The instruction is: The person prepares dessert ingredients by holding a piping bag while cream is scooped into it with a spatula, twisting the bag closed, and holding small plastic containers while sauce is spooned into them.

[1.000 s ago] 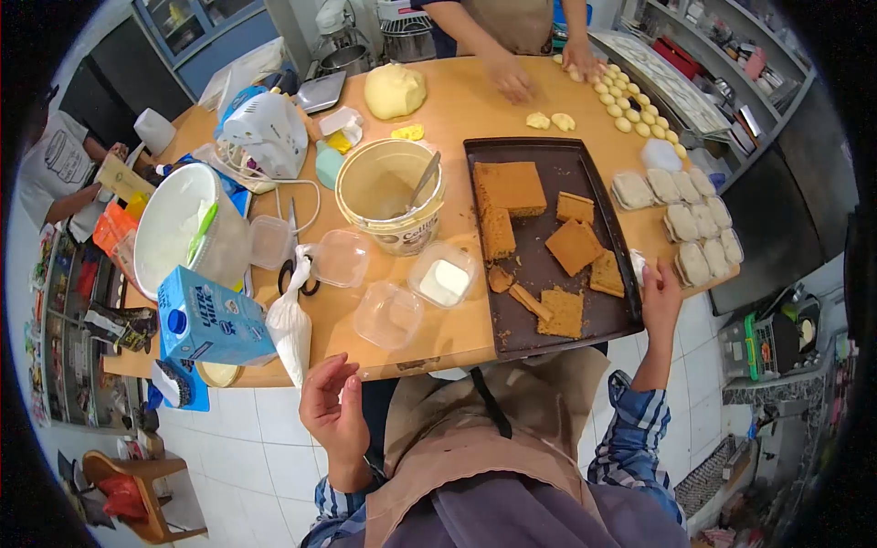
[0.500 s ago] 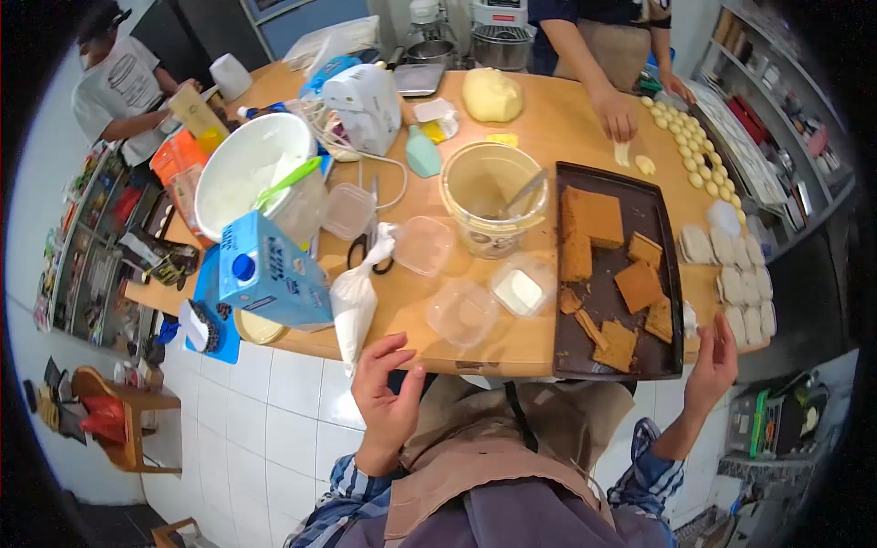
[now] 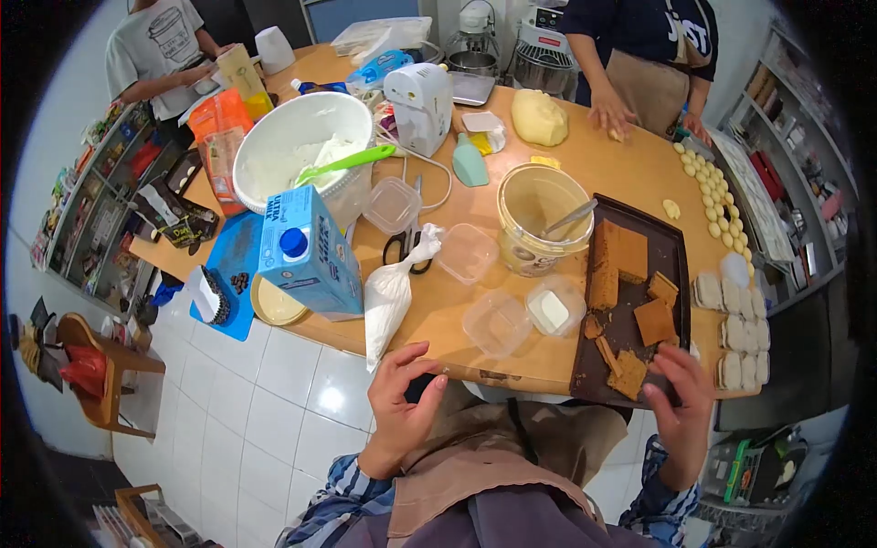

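My left hand [image 3: 402, 402] is raised at the table's front edge, its fingers curved and apart with nothing in them. Just above it lies a white-filled piping bag [image 3: 391, 301]. At the right, my right hand [image 3: 682, 411] hovers over the front corner of a dark baking tray [image 3: 607, 373], thumb and fingers spread. Brown sponge cake [image 3: 621, 256] fills part of the tray, with several cut pieces [image 3: 654, 321] near my right fingers. Left of the tray stand a clear tub with a white block [image 3: 551, 312] and an open clear tub [image 3: 496, 323].
A milk carton [image 3: 311, 256], a white mixing bowl [image 3: 301, 151] with a green spatula [image 3: 352, 164], and a bucket [image 3: 539, 215] with a spoon crowd the table. Two people work across it, one near dough [image 3: 539, 117]. Dough balls [image 3: 717, 201] line the right edge.
The view has swung so the table's contents sit further right. My right hand has moved from beyond the tray's right side to over its front corner. My left hand stays open.
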`<action>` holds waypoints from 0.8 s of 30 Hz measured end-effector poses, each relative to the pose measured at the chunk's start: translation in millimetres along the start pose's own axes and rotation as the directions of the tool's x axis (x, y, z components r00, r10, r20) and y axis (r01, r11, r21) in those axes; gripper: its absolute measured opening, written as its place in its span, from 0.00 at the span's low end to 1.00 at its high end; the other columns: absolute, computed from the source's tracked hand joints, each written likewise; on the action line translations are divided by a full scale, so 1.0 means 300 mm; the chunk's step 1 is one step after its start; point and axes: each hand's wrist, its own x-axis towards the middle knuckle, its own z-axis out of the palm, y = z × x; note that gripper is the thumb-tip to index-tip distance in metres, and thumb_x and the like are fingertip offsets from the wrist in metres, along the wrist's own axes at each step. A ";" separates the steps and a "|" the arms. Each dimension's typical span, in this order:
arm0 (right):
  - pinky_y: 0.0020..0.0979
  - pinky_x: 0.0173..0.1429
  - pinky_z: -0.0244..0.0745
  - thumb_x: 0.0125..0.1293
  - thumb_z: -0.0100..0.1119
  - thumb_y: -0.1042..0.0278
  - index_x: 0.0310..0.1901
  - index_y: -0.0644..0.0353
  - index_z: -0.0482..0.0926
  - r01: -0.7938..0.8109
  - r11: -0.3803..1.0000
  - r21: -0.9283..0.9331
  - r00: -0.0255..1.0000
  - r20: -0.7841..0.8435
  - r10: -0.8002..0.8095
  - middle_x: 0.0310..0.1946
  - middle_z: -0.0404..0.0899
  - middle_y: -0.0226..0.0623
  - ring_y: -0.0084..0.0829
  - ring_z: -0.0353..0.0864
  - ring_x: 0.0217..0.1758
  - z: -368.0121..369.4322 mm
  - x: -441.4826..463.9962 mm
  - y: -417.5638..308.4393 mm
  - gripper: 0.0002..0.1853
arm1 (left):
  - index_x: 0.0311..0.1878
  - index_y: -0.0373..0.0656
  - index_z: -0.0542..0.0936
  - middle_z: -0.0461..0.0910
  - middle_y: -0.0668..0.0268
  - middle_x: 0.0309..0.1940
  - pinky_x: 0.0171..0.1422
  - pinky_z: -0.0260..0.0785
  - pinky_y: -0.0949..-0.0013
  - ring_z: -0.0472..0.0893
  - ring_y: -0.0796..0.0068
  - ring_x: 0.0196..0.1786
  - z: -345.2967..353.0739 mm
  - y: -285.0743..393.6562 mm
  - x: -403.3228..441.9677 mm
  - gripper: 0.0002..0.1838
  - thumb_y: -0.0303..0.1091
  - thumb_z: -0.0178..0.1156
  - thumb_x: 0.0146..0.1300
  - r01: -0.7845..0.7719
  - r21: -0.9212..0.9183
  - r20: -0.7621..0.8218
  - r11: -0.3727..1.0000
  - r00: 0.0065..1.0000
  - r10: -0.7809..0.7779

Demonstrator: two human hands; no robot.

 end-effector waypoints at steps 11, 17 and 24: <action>0.45 0.60 0.62 0.50 0.62 0.78 0.53 0.65 0.73 0.045 0.997 -0.067 0.996 0.080 -0.040 0.36 0.81 0.43 0.38 0.80 0.41 -0.002 -0.049 0.007 0.24 | 0.39 0.36 0.79 0.75 0.52 0.46 0.55 0.67 0.64 0.75 0.61 0.50 -0.025 0.005 -0.016 0.11 0.23 0.63 0.50 0.001 -0.054 -0.004 0.999 1.000 -0.001; 0.31 0.52 0.70 0.51 0.61 0.82 0.55 0.69 0.71 -0.166 0.978 0.123 0.960 -0.208 0.189 0.38 0.81 0.44 0.33 0.81 0.39 0.032 -0.136 0.028 0.26 | 0.38 0.37 0.78 0.75 0.53 0.47 0.54 0.67 0.65 0.75 0.62 0.50 -0.018 0.028 -0.031 0.10 0.23 0.63 0.50 -0.014 -0.018 0.010 1.000 1.000 0.014; 0.26 0.47 0.71 0.60 0.55 0.81 0.50 0.73 0.74 -0.353 0.797 0.490 0.722 -0.400 0.565 0.37 0.80 0.42 0.22 0.78 0.32 0.069 -0.284 0.169 0.15 | 0.37 0.37 0.79 0.75 0.53 0.47 0.55 0.67 0.65 0.75 0.62 0.49 -0.001 0.055 -0.022 0.10 0.22 0.64 0.50 0.003 -0.050 0.025 0.999 1.000 -0.002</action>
